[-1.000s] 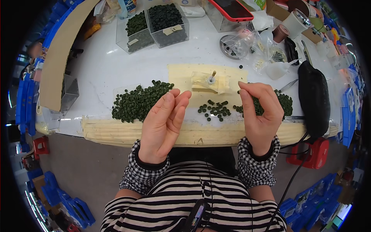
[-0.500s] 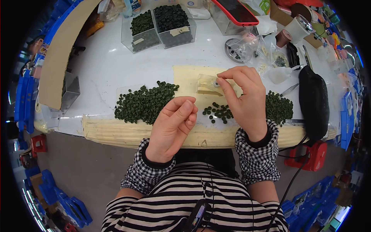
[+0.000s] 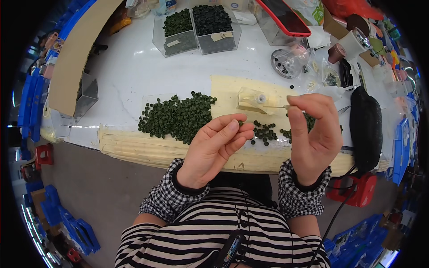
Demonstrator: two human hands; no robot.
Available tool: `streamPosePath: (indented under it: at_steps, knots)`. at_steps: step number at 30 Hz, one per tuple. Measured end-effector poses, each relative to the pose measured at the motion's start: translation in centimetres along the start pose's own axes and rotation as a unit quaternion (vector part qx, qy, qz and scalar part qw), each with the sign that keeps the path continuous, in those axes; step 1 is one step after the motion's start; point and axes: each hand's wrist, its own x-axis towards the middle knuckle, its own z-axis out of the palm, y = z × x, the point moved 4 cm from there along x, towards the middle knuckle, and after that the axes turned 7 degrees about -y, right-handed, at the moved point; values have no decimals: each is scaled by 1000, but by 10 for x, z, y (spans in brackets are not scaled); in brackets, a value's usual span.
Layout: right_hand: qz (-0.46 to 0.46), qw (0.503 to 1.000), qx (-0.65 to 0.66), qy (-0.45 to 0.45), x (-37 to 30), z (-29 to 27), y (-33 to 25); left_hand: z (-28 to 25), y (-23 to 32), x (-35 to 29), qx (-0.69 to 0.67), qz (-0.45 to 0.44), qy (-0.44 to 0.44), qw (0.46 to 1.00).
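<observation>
My left hand is closed in a pinch on a small dark green round piece, which just shows at the fingertips. A thin straight rod is pinched between thumb and forefinger of my right hand, its tip pointing left. That tip lies beside a cream, tape-wrapped block with a small whitish round fitting on it. To the left spreads a big pile of green round pieces. A few loose green pieces lie between my hands; more are partly hidden behind my right hand.
Two clear bins of dark pieces stand at the back. A red-edged phone rests on a box. Spools, plastic bags and a round dish crowd the right, near a black pouch. Cardboard stands left.
My right hand has moved right and nearer, away from the block, and the thin rod now shows. My left hand has shifted right, with a green piece visible at its fingertips.
</observation>
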Motion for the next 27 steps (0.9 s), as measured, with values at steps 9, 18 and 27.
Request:
streamPosePath:
  at_steps: [9, 18, 27]
  knots:
    - [99, 964, 233, -84, -16, 23, 13, -1, -3, -1, 2, -12, -50, 999]
    - [125, 948, 268, -116, -19, 30, 16, 4, -2, -2, 15, -16, -54, 998]
    - [162, 935, 312, -50, -18, 26, 16, 4, -4, -3, 31, -18, -29, 999]
